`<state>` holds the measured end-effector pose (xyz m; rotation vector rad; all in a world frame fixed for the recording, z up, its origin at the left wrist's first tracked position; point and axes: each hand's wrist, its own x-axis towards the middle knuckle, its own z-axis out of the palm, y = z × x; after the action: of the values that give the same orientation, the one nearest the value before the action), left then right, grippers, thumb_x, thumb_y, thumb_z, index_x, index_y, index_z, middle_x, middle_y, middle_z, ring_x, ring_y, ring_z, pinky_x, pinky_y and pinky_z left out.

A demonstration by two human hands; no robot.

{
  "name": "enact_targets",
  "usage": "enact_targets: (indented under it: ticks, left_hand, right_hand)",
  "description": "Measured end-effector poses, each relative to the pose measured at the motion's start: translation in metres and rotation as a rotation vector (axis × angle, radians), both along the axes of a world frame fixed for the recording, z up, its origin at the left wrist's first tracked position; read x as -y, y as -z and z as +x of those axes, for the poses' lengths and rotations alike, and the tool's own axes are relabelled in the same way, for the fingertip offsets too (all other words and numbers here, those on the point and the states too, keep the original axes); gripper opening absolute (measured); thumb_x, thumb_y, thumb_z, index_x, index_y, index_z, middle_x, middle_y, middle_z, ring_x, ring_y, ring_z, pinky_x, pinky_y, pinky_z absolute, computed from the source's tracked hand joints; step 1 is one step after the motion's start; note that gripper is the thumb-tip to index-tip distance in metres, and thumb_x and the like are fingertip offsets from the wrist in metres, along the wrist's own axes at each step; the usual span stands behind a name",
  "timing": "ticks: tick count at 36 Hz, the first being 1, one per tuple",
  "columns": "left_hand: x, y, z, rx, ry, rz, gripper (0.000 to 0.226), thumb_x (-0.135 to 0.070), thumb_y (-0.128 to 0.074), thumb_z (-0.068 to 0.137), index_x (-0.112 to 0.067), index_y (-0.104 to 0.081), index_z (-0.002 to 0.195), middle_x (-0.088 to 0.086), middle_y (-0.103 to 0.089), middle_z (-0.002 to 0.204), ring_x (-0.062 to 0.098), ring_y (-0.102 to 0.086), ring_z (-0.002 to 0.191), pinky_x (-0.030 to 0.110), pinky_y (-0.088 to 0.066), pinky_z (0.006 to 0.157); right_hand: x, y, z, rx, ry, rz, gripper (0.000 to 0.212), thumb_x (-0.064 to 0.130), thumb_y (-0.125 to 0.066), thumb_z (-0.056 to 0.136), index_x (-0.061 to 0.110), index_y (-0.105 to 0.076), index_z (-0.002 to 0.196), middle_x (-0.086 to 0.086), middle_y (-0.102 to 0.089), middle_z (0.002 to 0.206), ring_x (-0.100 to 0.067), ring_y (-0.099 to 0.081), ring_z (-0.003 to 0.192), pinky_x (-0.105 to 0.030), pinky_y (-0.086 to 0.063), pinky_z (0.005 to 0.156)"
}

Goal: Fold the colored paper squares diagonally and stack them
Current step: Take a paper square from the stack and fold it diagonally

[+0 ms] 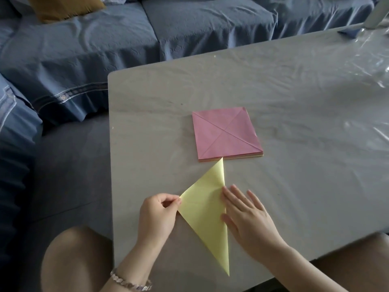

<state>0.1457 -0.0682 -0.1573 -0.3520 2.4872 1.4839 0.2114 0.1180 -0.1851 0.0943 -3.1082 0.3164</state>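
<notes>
A yellow paper [205, 209], folded into a triangle, lies near the front edge of the table. My left hand [157, 218] pinches its left corner between thumb and fingers. My right hand [246, 216] lies flat with straight fingers along the triangle's long right edge, pressing it down. Beyond the triangle's far tip sits a stack of colored paper squares [226, 133]; its top sheet is pink and shows two diagonal crease lines.
The grey table [305, 106] is covered with a wrinkled clear plastic sheet. A blue sofa [105, 39] with a mustard cushion [63, 7] runs behind and to the left. My knees show under the table's front edge.
</notes>
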Motion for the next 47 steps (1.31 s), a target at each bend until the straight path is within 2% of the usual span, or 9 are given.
enact_targets:
  ticks: [5,9,12,17,22,26,39,45,47]
  left_hand:
    - [0.001,0.002,-0.001,0.024,-0.004,0.017,0.026,-0.009,-0.068,0.081,-0.027,-0.065,0.063,-0.009,-0.067,0.064,0.01,-0.06,0.058,0.029,-0.051,0.064]
    - [0.001,0.003,-0.001,0.004,0.006,0.011,0.024,-0.01,-0.069,0.08,-0.026,-0.066,0.063,-0.01,-0.066,0.063,0.006,-0.06,0.059,0.014,-0.043,0.055]
    - [0.0,0.004,-0.001,0.008,0.001,0.015,0.026,-0.01,-0.069,0.08,-0.027,-0.065,0.062,-0.007,-0.066,0.062,0.011,-0.059,0.057,0.021,-0.044,0.057]
    - [0.0,0.005,0.0,0.008,-0.01,0.008,0.026,-0.009,-0.068,0.08,-0.026,-0.065,0.061,-0.005,-0.067,0.062,0.013,-0.058,0.055,0.027,-0.047,0.061]
    - [0.0,0.004,-0.001,0.013,-0.007,0.0,0.026,-0.009,-0.068,0.08,-0.026,-0.065,0.061,-0.006,-0.066,0.062,0.013,-0.059,0.057,0.033,-0.052,0.066]
    - [0.0,0.004,0.0,0.013,-0.01,0.002,0.024,-0.01,-0.068,0.081,-0.026,-0.065,0.063,-0.005,-0.067,0.063,0.013,-0.058,0.056,0.028,-0.049,0.061]
    - [0.001,0.006,0.001,0.002,0.0,0.007,0.018,-0.011,-0.067,0.081,-0.023,-0.067,0.067,-0.004,-0.068,0.067,0.015,-0.059,0.057,0.028,-0.048,0.062]
    - [0.0,0.005,0.003,-0.017,-0.014,0.014,0.02,-0.009,-0.065,0.083,-0.021,-0.065,0.068,-0.001,-0.066,0.066,0.012,-0.057,0.049,0.025,-0.048,0.053]
    - [-0.001,0.002,0.005,-0.033,-0.052,0.082,0.018,-0.005,-0.064,0.084,-0.017,-0.065,0.07,0.003,-0.066,0.067,0.008,-0.058,0.044,0.022,-0.05,0.047]
  right_hand:
    - [-0.003,0.0,-0.037,0.005,0.096,0.025,0.054,0.039,-0.024,0.094,0.013,-0.07,0.105,0.002,-0.065,0.118,-0.022,-0.06,0.112,-0.038,-0.05,0.088]
    - [-0.007,0.001,-0.061,0.021,0.107,-0.051,0.049,0.035,-0.037,0.088,0.006,-0.062,0.119,-0.002,-0.055,0.132,-0.03,-0.046,0.127,-0.042,-0.039,0.1]
    - [-0.007,0.002,-0.066,-0.01,0.13,-0.058,0.048,0.032,-0.044,0.085,0.004,-0.06,0.121,-0.004,-0.055,0.132,-0.031,-0.045,0.127,-0.043,-0.036,0.102]
    - [-0.007,0.004,-0.063,0.097,0.094,-0.093,0.065,0.045,-0.02,0.089,0.009,-0.037,0.14,0.002,-0.029,0.151,-0.025,-0.021,0.14,-0.035,-0.009,0.114]
    - [-0.015,0.01,-0.048,0.113,-0.01,-0.017,0.067,0.057,-0.028,0.088,0.006,-0.059,0.12,-0.004,-0.055,0.132,-0.034,-0.05,0.121,-0.049,-0.036,0.101]
    - [-0.019,0.004,-0.027,0.144,-0.118,0.021,0.081,0.068,-0.013,0.089,0.009,-0.055,0.126,-0.004,-0.05,0.137,-0.027,-0.035,0.13,-0.038,-0.017,0.106]
    - [-0.011,-0.001,0.01,0.333,-0.247,0.116,0.123,0.095,-0.028,0.043,0.016,-0.037,0.137,-0.015,-0.036,0.145,-0.025,-0.02,0.136,-0.044,-0.014,0.104]
    - [-0.009,-0.013,0.007,0.383,-0.281,-0.091,0.125,0.076,-0.068,0.049,0.035,-0.002,0.147,0.003,0.027,0.147,-0.011,0.034,0.133,-0.035,0.022,0.11]
    - [-0.009,-0.024,0.004,0.424,-0.196,-0.266,0.116,0.069,-0.073,0.049,0.048,-0.006,0.141,0.012,0.026,0.147,-0.007,0.03,0.134,-0.033,0.015,0.112]
